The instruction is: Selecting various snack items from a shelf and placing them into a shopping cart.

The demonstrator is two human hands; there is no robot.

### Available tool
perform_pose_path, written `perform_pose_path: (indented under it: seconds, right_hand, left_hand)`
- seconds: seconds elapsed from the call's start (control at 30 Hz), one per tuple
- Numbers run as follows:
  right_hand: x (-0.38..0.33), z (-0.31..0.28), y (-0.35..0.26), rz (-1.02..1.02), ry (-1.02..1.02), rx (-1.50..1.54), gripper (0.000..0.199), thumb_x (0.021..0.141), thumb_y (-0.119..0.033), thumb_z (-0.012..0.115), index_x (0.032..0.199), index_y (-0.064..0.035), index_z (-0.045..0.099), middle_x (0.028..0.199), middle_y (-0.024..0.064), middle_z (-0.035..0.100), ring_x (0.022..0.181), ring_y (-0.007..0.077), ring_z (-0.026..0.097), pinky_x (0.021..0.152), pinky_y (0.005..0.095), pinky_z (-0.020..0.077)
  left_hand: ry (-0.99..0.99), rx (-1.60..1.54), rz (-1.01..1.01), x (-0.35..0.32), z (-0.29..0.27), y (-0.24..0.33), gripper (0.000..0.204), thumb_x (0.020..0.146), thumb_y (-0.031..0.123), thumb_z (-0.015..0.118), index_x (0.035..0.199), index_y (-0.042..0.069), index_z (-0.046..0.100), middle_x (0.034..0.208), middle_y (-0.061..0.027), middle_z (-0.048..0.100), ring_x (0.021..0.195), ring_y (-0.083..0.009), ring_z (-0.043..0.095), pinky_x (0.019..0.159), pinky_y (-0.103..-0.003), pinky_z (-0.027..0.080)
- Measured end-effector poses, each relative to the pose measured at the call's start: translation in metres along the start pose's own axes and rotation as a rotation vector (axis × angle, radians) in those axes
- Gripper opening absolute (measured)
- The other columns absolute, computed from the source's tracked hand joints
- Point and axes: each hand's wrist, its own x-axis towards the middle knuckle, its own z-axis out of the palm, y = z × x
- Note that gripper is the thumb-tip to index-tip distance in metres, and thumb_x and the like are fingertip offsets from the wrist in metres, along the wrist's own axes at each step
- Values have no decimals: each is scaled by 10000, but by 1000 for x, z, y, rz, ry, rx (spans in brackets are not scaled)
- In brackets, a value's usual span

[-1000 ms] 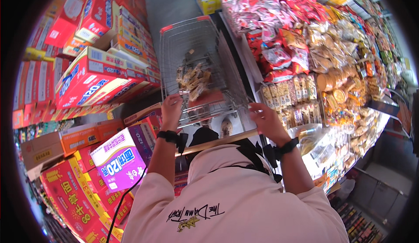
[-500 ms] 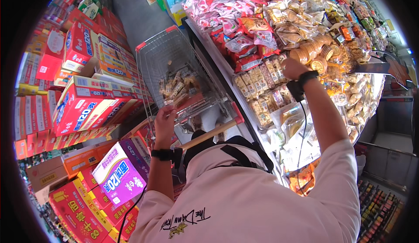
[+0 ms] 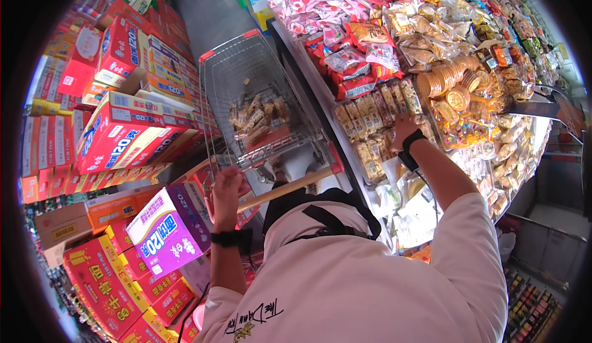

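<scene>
Snack packets (image 3: 376, 134) in clear wrap sit in rows on the display counter (image 3: 320, 96), right beside the wire shopping cart (image 3: 246, 90). Right hand (image 3: 404, 128) rests on them, though whether it's pinched one I can't tell. Left hand (image 3: 225, 189) is wrapped around the cart's wooden handle (image 3: 296, 186). I'd lift one packet straight up so its neighbours stay put. Stacked red cartons (image 3: 117, 133) and a purple box (image 3: 166, 229) crowd the left side of the aisle.

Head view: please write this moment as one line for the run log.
left hand on cart handle | right hand at snack packets on shelf | cart holds packets
</scene>
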Motion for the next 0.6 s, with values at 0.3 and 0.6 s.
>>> perform_pose_path:
  seconds: [0.3,0.6]
  right_hand:
    - [6,-9,23,-311,143,185,827,563,-294,782,1313,-80,507,1227,162,545,1218,410,421,1049,495,385]
    - [-36,-78,33,-190,633,726,637,642,-188,777,1247,-160,579,1139,186,492,1183,410,423,1067,506,319]
  left_hand:
    - [-121,47,69,31,30,23,186,965,131,598,1130,45,601,1000,-16,664,874,-93,622,724,-235,487]
    - [-340,75,25,36,77,51,248,968,170,612,1183,49,577,1095,-31,658,968,-115,625,831,-266,490]
